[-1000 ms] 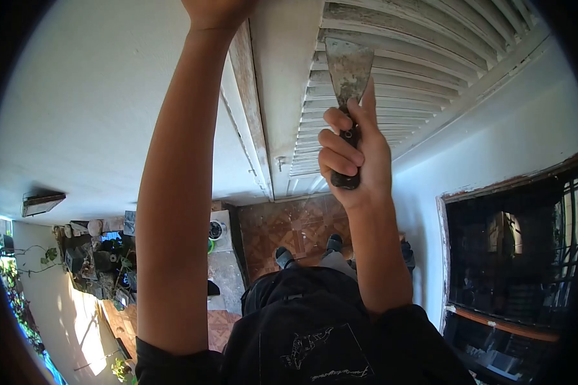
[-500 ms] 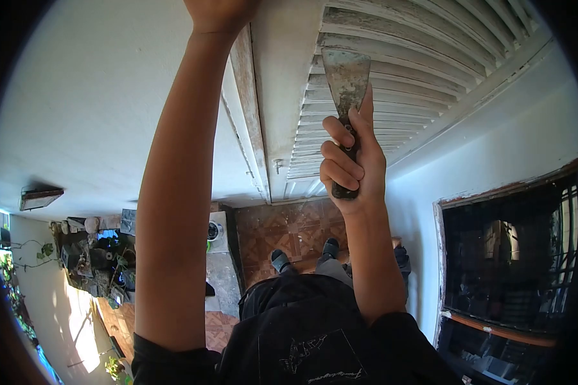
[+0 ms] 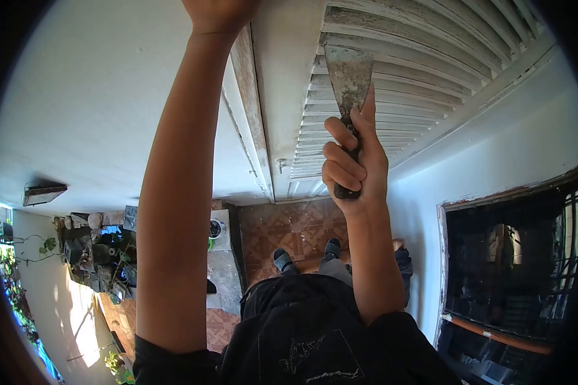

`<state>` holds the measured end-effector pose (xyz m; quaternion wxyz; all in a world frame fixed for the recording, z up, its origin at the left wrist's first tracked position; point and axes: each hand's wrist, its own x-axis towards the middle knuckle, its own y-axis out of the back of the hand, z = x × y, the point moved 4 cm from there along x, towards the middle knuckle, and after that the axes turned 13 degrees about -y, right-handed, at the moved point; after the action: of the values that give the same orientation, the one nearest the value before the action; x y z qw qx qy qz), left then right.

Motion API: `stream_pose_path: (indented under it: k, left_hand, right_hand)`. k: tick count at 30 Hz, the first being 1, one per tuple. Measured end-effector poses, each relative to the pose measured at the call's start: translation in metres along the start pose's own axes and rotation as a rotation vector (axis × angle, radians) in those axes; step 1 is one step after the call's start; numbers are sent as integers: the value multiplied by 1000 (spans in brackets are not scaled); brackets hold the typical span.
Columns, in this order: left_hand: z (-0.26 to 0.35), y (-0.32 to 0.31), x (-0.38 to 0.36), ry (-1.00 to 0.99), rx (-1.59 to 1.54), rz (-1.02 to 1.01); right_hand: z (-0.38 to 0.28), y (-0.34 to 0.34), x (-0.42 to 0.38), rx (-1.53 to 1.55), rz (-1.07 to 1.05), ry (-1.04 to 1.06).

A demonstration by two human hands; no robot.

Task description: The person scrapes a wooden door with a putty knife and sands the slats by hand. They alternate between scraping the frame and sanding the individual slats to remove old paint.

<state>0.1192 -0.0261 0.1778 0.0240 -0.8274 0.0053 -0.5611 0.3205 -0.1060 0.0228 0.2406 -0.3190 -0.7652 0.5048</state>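
Note:
My right hand (image 3: 350,163) is wrapped round the dark handle of a putty knife (image 3: 350,77), index finger stretched along the side of its blade. The worn, stained metal blade points up and overlaps the slats of a white louvered door (image 3: 398,48) in this view. Raised high at the top edge, my left hand (image 3: 219,11) is near the door frame (image 3: 250,96); its fingers are cut off by the picture's edge. Dirt and worn paint show on the slats.
A small metal latch (image 3: 280,165) sits on the door's edge. To the right is a dark window (image 3: 507,256) with a chipped frame. Rocks and plants (image 3: 99,250) stand at the left, below a wall lamp (image 3: 43,192). Patterned tiles (image 3: 263,224) cover the floor under my feet.
The view has shifted very slightly. My right hand still holds the putty knife, its blade a touch higher against the slats; my left arm stays raised.

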Motion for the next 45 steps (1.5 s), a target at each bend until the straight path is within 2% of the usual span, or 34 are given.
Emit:
stream_pose_path:
  k: [6, 7, 9, 12, 14, 18, 19, 21, 22, 24, 26, 29, 31, 35, 36, 38, 41, 43, 45]
  left_hand:
    - [2, 2, -1, 2, 8, 6]
    - [0, 2, -1, 158, -279, 6]
    - [-5, 14, 10, 309, -559, 19]
    - [-4, 15, 9, 283, -567, -263]
    - [5, 9, 7, -19, -36, 31]
    - [0, 0, -2, -3, -21, 10]
    - [1, 0, -3, 6, -27, 28]
    - [3, 13, 9, 13, -27, 62]
    - [0, 21, 12, 148, -303, -58]
    - [-6, 10, 9, 282, -575, -178]
    - [1, 2, 5, -39, 0, 90]
    - [2, 1, 1, 41, -48, 14]
    - [-1, 0, 4, 21, -21, 15]
    - [2, 2, 1, 36, -37, -13]
    - [1, 0, 2, 38, -34, -6]
    - [-1, 0, -1, -7, -19, -15]
    - [-1, -3, -3, 77, -54, 25]
    - [1, 0, -5, 51, -39, 10]
    - [2, 5, 6, 23, -12, 18]
  right_hand:
    - [1, -5, 5, 9, 140, 25]
    - [3, -5, 1, 13, 144, 31]
    - [5, -8, -2, 37, 130, 8]
    - [-7, -16, 11, 25, 206, 23]
    - [1, -16, 4, 52, 186, 28]
    - [-4, -13, 12, -42, 81, -1]
    - [-7, -7, 15, -29, 182, 14]
    - [1, -10, 4, -24, 173, 10]
    - [4, -13, 1, -26, 150, 5]
    - [2, -12, 1, -79, 108, -5]
    - [-2, -10, 4, -71, 158, 23]
    - [3, -3, -5, -14, 88, -4]
    - [-4, -1, 1, 46, 11, -20]
    - [-16, -10, 14, -56, 176, 57]
    - [-12, -7, 9, -63, 172, 58]
    - [1, -3, 0, -77, 11, -27]
    - [-8, -2, 11, -102, 121, 9]
    - [-7, -9, 10, -108, 217, 64]
    - [0, 1, -1, -127, 151, 50]
